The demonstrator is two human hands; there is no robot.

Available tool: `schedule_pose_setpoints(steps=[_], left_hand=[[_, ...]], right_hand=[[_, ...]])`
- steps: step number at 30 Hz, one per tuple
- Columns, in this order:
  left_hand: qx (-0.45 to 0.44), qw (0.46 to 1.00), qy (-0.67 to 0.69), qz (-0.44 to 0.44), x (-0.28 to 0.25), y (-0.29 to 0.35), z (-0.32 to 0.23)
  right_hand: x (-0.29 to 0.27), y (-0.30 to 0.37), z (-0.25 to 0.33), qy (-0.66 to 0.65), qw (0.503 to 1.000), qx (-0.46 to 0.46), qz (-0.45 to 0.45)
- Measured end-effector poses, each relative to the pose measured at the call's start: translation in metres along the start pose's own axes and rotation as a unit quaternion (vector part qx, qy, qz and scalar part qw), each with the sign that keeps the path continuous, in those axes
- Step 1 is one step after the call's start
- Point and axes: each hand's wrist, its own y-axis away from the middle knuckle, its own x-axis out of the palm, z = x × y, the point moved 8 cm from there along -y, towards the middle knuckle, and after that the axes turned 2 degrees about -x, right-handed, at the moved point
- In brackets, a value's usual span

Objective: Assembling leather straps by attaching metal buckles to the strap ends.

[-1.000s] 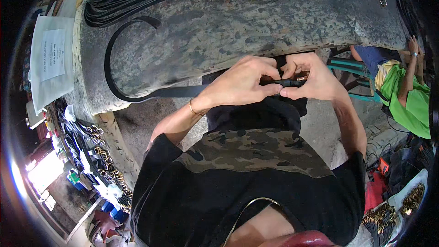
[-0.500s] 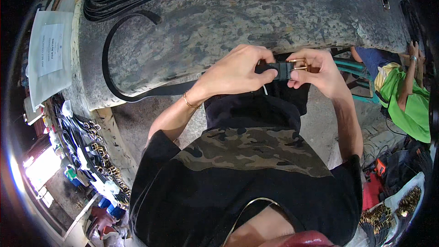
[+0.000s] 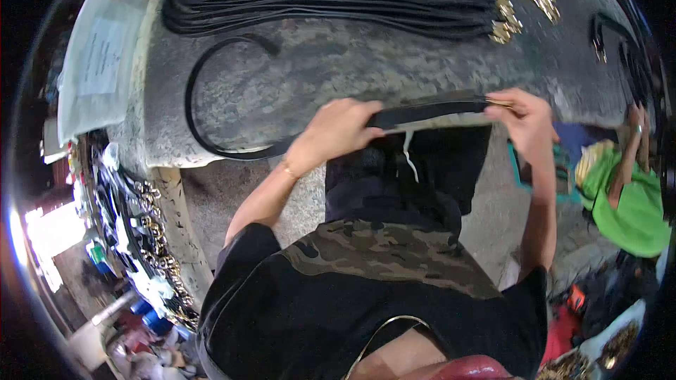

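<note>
A black belt [image 3: 431, 110] stretches between my hands along the near edge of the table. My left hand [image 3: 341, 128] is closed round the strap, thumb toward me. The rest of the strap runs left from that hand and curls back over the table, its tail end lying on the top. At the belt's other end my right hand [image 3: 522, 112] pinches the gold buckle [image 3: 498, 103], which is mostly hidden by the fingers. Farther back lies a row of black belts [image 3: 338, 7] with gold buckles [image 3: 504, 14] at their right ends.
The mottled grey table [image 3: 317, 63] spans the far side. Loose gold buckles [image 3: 542, 0] lie at its far right. At left hang a plastic sleeve with paper [image 3: 98, 63] and many buckled straps [image 3: 151, 239]. A person in green [image 3: 623, 204] works at right.
My hands have moved apart, the left sliding left along the strap and the right carrying the buckle right. More belt now shows between them. The view has shifted, showing more of the table.
</note>
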Motion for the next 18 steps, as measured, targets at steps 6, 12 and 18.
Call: schedule_pose_setpoints(steps=[6, 12, 18], left_hand=[[-0.296, 0.953, -0.017, 0.059, -0.090, 0.121, 0.194], [-0.364, 0.917, -0.155, 0.047, -0.138, 0.196, 0.248], [-0.336, 0.820, -0.417, -0.201, -0.175, 0.250, 0.297]], right_hand=[[-0.076, -0.038, -0.077, 0.092, 0.993, -0.018, -0.076], [-0.111, -0.053, -0.127, 0.045, 0.988, -0.020, -0.144], [-0.101, -0.072, -0.123, 0.111, 0.986, 0.027, -0.125]])
